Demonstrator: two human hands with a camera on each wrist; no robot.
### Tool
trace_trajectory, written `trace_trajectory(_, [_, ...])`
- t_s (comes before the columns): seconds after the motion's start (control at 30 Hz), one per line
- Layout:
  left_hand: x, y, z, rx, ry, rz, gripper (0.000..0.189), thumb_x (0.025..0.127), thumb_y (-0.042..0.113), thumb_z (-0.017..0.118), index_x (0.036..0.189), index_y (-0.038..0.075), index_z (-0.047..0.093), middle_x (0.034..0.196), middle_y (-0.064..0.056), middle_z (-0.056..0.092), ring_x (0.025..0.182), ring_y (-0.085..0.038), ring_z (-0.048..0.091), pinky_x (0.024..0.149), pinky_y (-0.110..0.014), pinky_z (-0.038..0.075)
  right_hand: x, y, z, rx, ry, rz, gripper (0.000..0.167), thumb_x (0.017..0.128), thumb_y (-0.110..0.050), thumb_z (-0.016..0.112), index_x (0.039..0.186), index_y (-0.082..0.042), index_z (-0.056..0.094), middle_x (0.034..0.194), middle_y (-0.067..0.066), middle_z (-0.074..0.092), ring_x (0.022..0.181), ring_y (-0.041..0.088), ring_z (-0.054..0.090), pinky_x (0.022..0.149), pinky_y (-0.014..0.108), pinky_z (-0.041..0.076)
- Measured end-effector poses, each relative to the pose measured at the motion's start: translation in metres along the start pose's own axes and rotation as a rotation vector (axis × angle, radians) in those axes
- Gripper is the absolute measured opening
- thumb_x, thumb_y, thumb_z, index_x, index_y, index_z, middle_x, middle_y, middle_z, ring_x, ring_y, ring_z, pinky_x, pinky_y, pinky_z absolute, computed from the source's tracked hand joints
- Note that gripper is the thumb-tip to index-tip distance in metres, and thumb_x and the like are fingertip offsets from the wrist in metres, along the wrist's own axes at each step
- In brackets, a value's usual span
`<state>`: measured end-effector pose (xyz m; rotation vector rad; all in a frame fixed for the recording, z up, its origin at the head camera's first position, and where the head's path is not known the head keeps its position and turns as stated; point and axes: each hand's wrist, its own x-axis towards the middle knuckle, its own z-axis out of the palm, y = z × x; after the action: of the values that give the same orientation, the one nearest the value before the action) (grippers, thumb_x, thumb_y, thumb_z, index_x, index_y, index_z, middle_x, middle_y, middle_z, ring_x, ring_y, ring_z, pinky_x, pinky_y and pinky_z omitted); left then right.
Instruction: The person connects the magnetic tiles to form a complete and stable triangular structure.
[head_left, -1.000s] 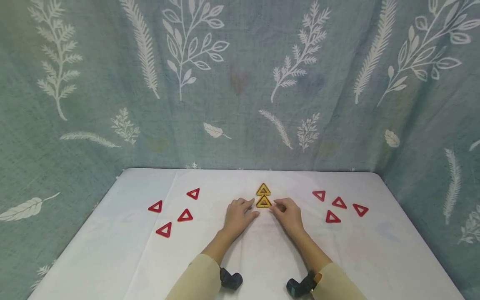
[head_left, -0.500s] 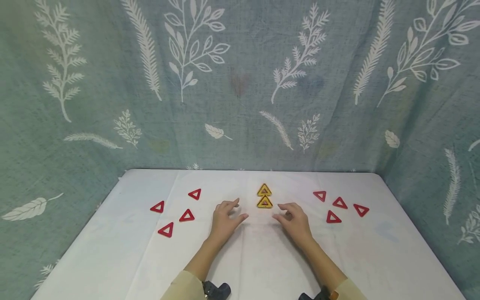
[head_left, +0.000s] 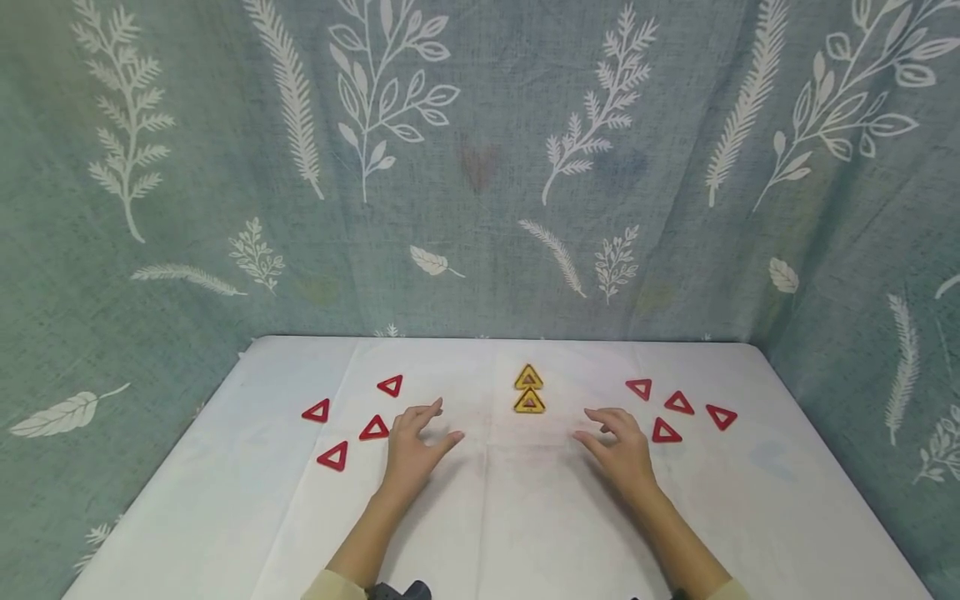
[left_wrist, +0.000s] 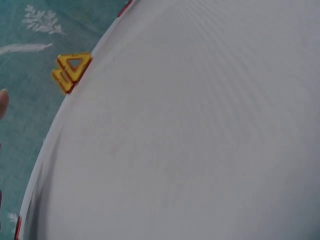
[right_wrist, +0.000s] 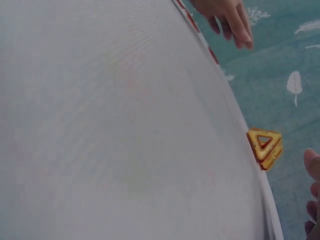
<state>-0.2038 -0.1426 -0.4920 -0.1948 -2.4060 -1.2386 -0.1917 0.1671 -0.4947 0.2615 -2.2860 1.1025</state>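
Observation:
Two yellow hollow triangle tiles are at the table's middle, a front one (head_left: pixel 529 409) and a back one (head_left: pixel 528 369). In both wrist views they seem to stand up above the table surface, partly overlapping. My left hand (head_left: pixel 412 450) hovers left of them, thumb and fingers spread apart, holding nothing. On the other side, my right hand (head_left: pixel 628 457) is likewise apart from the tiles, its fingers loosely bent around air. Only a fingertip (left_wrist: pixel 3 102) enters the left wrist view. The right wrist view has the left hand (right_wrist: pixel 225 15) at its top.
Several red hollow triangles (head_left: pixel 374 437) lie left of the left hand. Another loose group of red triangles (head_left: pixel 666 439) lies beside the right hand. A white cloth (head_left: pixel 517 517) covers the table, and a green leaf-patterned curtain (head_left: pixel 480 250) hangs behind it.
Both hands have left the yellow triangles and drawn apart, the left hand leftward and the right hand rightward, both slightly back. The yellow triangles keep their place.

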Motion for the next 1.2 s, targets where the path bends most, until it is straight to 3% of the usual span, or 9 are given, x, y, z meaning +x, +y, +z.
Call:
trace_trajectory(0.17, [-0.003, -0.005, -0.023, 0.014, 0.028, -0.072, 0.064, 0.066, 0.019, 0.086, 0.124, 0.007, 0.063, 0.108, -0.007, 0.063, 0.105, -0.025, 0.05, 0.085, -0.04, 0.039, -0.003, 0.007, -0.011, -0.057, 0.008, 0.01, 0.044, 0.065, -0.013, 0.087, 0.105, -0.006, 0.071, 0.101, 0.007, 0.066, 0.082, 0.019, 0.057, 0.068, 0.016, 0.045])
trace_trajectory(0.4, [-0.011, -0.016, -0.054, 0.054, -0.016, -0.207, 0.067, 0.073, 0.025, 0.082, 0.133, 0.011, 0.056, 0.119, -0.006, 0.057, 0.11, -0.021, 0.044, 0.086, -0.043, 0.042, -0.005, 0.018, -0.025, -0.056, 0.077, -0.091, 0.047, 0.057, -0.004, 0.088, 0.102, -0.002, 0.072, 0.098, 0.011, 0.066, 0.078, 0.023, 0.056, 0.068, 0.009, 0.039])
trace_trajectory(0.5, [-0.015, -0.021, -0.067, 0.072, -0.016, -0.22, 0.069, 0.073, 0.025, 0.082, 0.134, 0.01, 0.054, 0.121, -0.008, 0.055, 0.113, -0.023, 0.042, 0.089, -0.043, 0.039, -0.007, 0.019, -0.032, -0.087, 0.069, -0.085, 0.048, 0.058, -0.006, 0.088, 0.102, -0.002, 0.071, 0.098, 0.011, 0.065, 0.079, 0.022, 0.056, 0.068, 0.013, 0.04])
trace_trajectory(0.73, [-0.019, -0.038, -0.095, 0.187, -0.041, -0.159, 0.077, 0.072, 0.023, 0.082, 0.138, 0.005, 0.047, 0.124, -0.015, 0.05, 0.112, -0.033, 0.041, 0.092, -0.051, 0.025, -0.01, 0.024, -0.048, -0.152, 0.077, -0.041, 0.048, 0.059, -0.006, 0.088, 0.103, -0.003, 0.071, 0.099, 0.012, 0.065, 0.079, 0.02, 0.055, 0.071, 0.014, 0.042])
trace_trajectory(0.9, [-0.024, -0.052, -0.113, 0.254, -0.071, -0.169, 0.079, 0.074, 0.026, 0.08, 0.14, 0.003, 0.043, 0.127, -0.017, 0.048, 0.117, -0.038, 0.037, 0.093, -0.054, 0.024, -0.013, 0.028, -0.06, -0.149, 0.057, 0.033, 0.047, 0.062, -0.005, 0.086, 0.106, -0.002, 0.07, 0.102, 0.012, 0.065, 0.087, 0.023, 0.056, 0.077, 0.0, 0.034])
trace_trajectory(1.1, [-0.026, -0.065, -0.13, 0.287, -0.146, -0.257, 0.081, 0.077, 0.035, 0.077, 0.142, 0.003, 0.04, 0.131, -0.019, 0.043, 0.122, -0.041, 0.031, 0.094, -0.057, 0.023, -0.014, 0.036, -0.073, -0.179, 0.029, 0.092, 0.046, 0.067, -0.006, 0.084, 0.111, -0.003, 0.068, 0.107, 0.011, 0.062, 0.098, 0.021, 0.053, 0.08, -0.005, 0.025])
trace_trajectory(1.2, [-0.025, -0.074, -0.138, 0.306, -0.216, -0.295, 0.085, 0.076, 0.04, 0.076, 0.143, 0.003, 0.038, 0.133, -0.021, 0.042, 0.122, -0.041, 0.031, 0.095, -0.059, 0.022, -0.014, 0.041, -0.078, -0.191, 0.032, 0.107, 0.046, 0.067, -0.006, 0.084, 0.11, -0.003, 0.068, 0.107, 0.012, 0.062, 0.093, 0.019, 0.052, 0.078, -0.004, 0.028])
